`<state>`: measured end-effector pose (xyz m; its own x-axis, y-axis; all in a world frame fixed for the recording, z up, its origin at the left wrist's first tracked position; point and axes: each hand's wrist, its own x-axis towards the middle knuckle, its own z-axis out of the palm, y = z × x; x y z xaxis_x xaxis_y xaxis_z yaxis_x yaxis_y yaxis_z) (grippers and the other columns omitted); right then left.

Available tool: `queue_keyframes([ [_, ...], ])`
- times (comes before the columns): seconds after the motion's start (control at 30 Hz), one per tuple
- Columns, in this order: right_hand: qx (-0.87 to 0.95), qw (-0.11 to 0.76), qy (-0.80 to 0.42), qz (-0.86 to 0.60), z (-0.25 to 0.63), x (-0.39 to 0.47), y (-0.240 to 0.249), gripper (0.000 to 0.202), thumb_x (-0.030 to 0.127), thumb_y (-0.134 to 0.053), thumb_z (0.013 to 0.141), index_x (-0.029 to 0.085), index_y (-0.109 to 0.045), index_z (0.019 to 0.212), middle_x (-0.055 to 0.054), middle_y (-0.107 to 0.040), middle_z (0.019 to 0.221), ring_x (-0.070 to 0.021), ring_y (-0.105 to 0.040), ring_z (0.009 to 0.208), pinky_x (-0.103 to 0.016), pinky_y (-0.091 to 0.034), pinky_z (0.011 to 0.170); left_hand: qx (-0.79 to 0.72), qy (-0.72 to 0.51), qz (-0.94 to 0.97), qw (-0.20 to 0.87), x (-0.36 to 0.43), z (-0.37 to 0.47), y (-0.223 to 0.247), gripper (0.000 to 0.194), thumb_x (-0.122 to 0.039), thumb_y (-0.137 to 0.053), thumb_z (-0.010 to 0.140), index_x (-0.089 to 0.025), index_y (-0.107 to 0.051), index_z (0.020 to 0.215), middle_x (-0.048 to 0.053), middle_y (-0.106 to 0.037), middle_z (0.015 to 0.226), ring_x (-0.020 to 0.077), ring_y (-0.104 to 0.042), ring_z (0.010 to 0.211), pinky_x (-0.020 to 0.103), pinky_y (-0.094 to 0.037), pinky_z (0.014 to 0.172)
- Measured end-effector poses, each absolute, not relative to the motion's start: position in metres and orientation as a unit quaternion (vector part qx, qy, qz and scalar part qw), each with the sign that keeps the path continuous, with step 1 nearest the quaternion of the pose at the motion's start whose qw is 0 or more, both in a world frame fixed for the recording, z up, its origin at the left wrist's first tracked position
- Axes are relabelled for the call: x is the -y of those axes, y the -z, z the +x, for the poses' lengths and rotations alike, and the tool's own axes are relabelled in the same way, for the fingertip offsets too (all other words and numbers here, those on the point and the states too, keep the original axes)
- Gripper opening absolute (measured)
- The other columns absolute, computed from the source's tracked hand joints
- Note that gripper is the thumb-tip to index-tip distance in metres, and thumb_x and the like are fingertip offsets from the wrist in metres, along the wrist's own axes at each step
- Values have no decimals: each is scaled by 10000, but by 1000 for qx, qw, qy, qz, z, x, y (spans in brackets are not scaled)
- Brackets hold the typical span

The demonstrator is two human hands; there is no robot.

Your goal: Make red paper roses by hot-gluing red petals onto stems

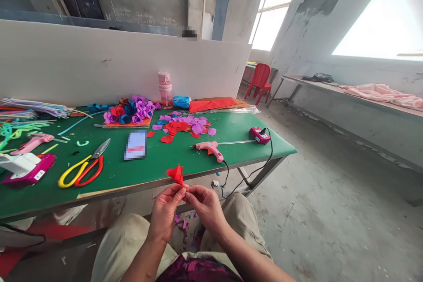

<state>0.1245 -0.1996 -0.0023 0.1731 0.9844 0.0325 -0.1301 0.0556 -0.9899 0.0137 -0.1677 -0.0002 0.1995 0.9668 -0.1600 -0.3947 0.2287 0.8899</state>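
A small red paper flower piece (176,173) is pinched between the fingertips of both my hands, just in front of the green table's (185,161) near edge and above my knees. My left hand (166,209) grips its base from the left. My right hand (205,205) presses the base from the right. A pink glue gun (210,148) lies on the table just beyond my hands, its cable hanging over the edge. Loose red and purple paper petals (185,124) are scattered further back.
Yellow and red scissors (84,168) lie left of centre. Finished paper roses (130,111), a pink bottle (165,87), a pink power box (259,135) and pipe cleaners (20,125) also sit on the table. A white board (115,59) backs it. A red chair (260,80) stands beyond.
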Motion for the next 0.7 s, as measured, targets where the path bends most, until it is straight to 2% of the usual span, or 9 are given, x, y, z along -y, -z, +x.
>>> queue_keyframes([
  [0.23,418,589,-509,-468,123,203,0,216,366,-636,774,158,-691,756,-32,-692,675,-160,-635,642,-259,-500,639,-371,-496,293,729,168,19,2,178,-263,-803,596,-161,-727,720,40,-692,742,137,-589,718,230,-452,637],
  [0.33,465,561,-485,-484,129,205,0,235,376,-614,797,163,-691,859,-45,-715,776,-175,-656,717,-271,-508,681,-364,-511,274,728,167,18,0,173,-239,-818,573,-171,-709,689,29,-694,740,126,-590,715,221,-457,645],
  [0.4,502,549,-415,-523,142,201,-3,243,374,-595,815,169,-678,917,-52,-713,842,-176,-653,757,-270,-503,702,-360,-532,276,716,164,15,-2,185,-231,-822,569,-168,-697,689,26,-694,741,98,-570,677,199,-452,640],
  [0.53,508,559,-181,-629,192,173,-16,255,369,-471,884,176,-630,935,-64,-676,913,-165,-617,803,-274,-475,760,-342,-545,298,705,153,2,-8,182,-237,-800,611,-162,-677,722,18,-669,689,62,-489,557,173,-410,538],
  [0.63,526,431,-78,-729,230,143,-23,264,393,-470,868,175,-597,945,-94,-643,965,-202,-584,889,-302,-451,781,-329,-543,303,711,148,-4,-10,181,-236,-795,620,-162,-672,731,24,-661,679,67,-487,553,177,-402,521],
  [0.7,530,310,-95,-783,246,124,-25,259,398,-468,857,176,-583,924,-102,-644,966,-216,-582,899,-299,-440,748,-322,-543,302,714,148,-6,-11,168,-230,-788,631,-161,-669,727,26,-657,682,68,-488,557,181,-404,525],
])
